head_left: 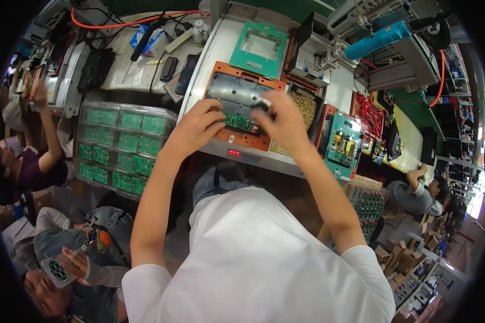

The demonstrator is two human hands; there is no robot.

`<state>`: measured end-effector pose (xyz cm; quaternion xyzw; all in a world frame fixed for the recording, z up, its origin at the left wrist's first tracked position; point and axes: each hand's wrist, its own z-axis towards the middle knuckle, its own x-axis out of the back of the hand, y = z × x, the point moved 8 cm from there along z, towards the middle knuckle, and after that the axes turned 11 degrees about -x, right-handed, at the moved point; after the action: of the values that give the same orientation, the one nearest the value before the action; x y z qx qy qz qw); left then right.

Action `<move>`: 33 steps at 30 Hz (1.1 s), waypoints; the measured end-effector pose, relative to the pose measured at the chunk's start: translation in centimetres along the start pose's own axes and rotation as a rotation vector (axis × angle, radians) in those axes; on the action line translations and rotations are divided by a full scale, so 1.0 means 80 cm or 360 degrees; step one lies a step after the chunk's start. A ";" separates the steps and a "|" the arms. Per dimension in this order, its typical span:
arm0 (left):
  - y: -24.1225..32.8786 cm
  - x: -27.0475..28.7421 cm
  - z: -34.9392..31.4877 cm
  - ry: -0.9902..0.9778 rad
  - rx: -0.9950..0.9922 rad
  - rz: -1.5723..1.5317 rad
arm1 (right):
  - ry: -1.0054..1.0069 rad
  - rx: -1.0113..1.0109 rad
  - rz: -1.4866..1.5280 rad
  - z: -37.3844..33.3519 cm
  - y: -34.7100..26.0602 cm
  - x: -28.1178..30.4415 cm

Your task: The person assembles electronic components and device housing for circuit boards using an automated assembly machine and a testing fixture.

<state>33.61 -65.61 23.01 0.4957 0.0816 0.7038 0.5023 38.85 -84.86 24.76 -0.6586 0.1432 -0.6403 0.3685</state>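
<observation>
A narrow green circuit board with small parts on it lies along the near side of an orange fixture. Behind the board, a dark grey, shiny plate fills much of the fixture. My left hand is closed, its bent fingertips on the left end of the board. Over the board's right end hovers my right hand; motion smears its fingers, so what they hold, if anything, cannot be made out.
A green frame lies behind the fixture. To the right are a bin of small brass-coloured parts and another fixture with a populated board. Clear trays of green boards stand left. A blue cylindrical tool hangs upper right. Other people work on both sides.
</observation>
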 end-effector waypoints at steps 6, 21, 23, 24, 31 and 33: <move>-0.004 0.020 0.005 0.0614 0.0593 -0.0396 | 0.0259 -0.0790 0.0241 0.161 0.112 -0.007; -0.020 0.007 -0.083 0.0276 0.1224 0.0302 | -0.0205 0.0560 0.0099 -0.057 -0.042 -0.056; -0.022 0.005 -0.086 0.0168 0.1202 0.0568 | -0.0246 0.0619 -0.0088 -0.053 -0.046 -0.066; -0.024 0.000 -0.085 0.0147 0.1210 0.0582 | -0.0272 0.0664 -0.0289 -0.051 -0.048 -0.077; -0.040 -0.020 -0.109 0.0743 0.1069 -0.0073 | -0.0216 0.0643 -0.0452 -0.043 -0.042 -0.074; -0.052 0.029 -0.162 0.0935 0.1083 0.0403 | -0.0202 0.0570 -0.0464 -0.048 -0.040 -0.070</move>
<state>26.08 -56.84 15.45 0.4182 0.3853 0.8034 0.1769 33.54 -80.15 22.42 -0.6354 -0.0926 -0.6592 0.3913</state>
